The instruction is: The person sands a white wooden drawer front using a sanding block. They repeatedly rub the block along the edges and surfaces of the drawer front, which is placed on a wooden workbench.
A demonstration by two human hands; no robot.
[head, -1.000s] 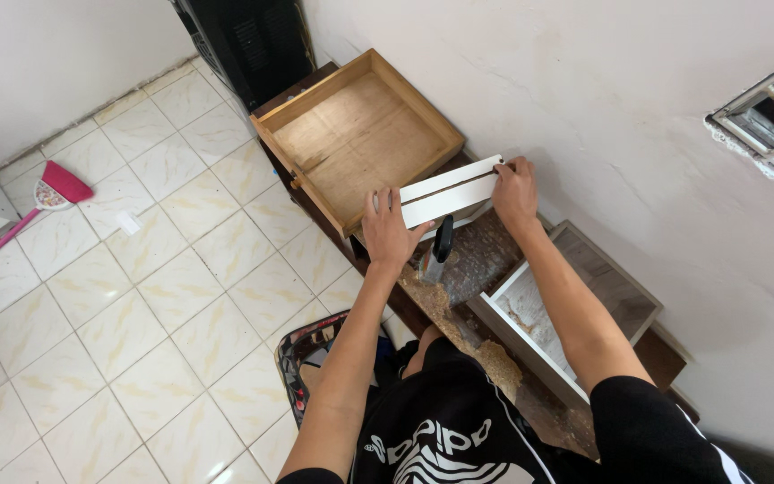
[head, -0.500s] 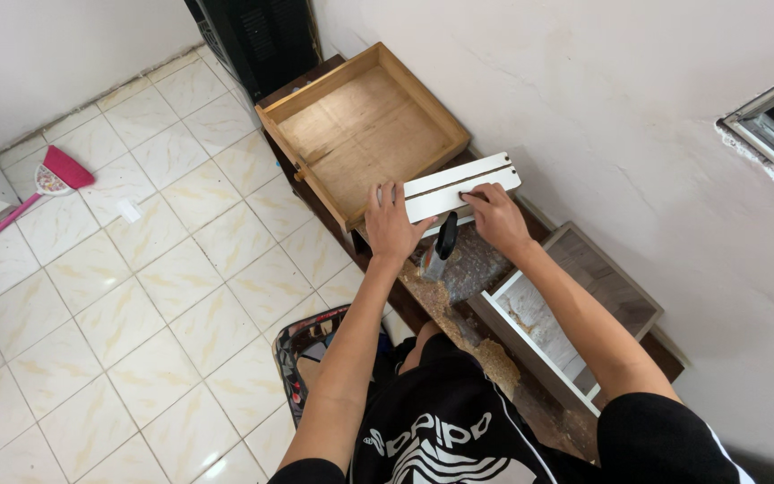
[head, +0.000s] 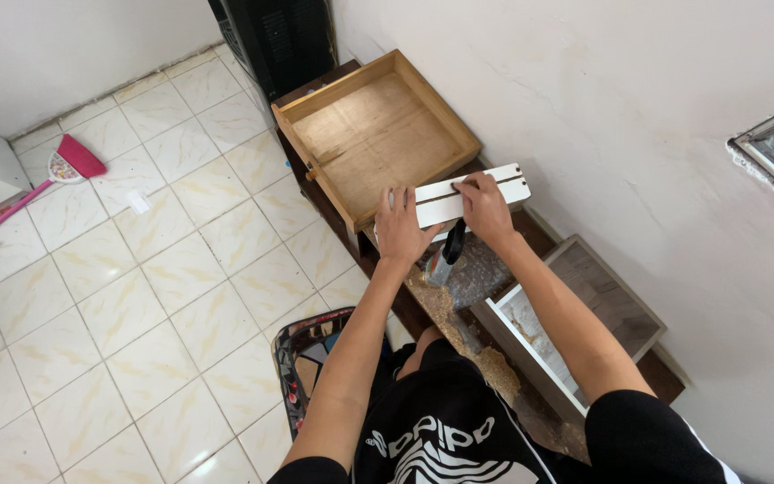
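A narrow white board (head: 494,188) with a dark groove along it lies across the top of a low wooden cabinet (head: 530,233). My left hand (head: 402,226) grips the board's left end. My right hand (head: 484,208) rests on the board's middle, fingers pressed on its upper face. Just below both hands stands a dark-handled tool (head: 446,253) with a grey tip, on a worn patch of the cabinet top. An empty wooden drawer (head: 374,134) lies flat right behind the board.
A white-framed drawer (head: 575,314) lies to the right against the wall. Sawdust-like crumbs (head: 494,367) cover the cabinet edge. A black cabinet (head: 284,40) stands at the back. A pink broom (head: 55,175) lies on the tiled floor at left. A patterned stool (head: 302,358) is beneath me.
My right hand has slid from the board's right end to its middle. The board has shifted slightly and the left hand has kept its grip.
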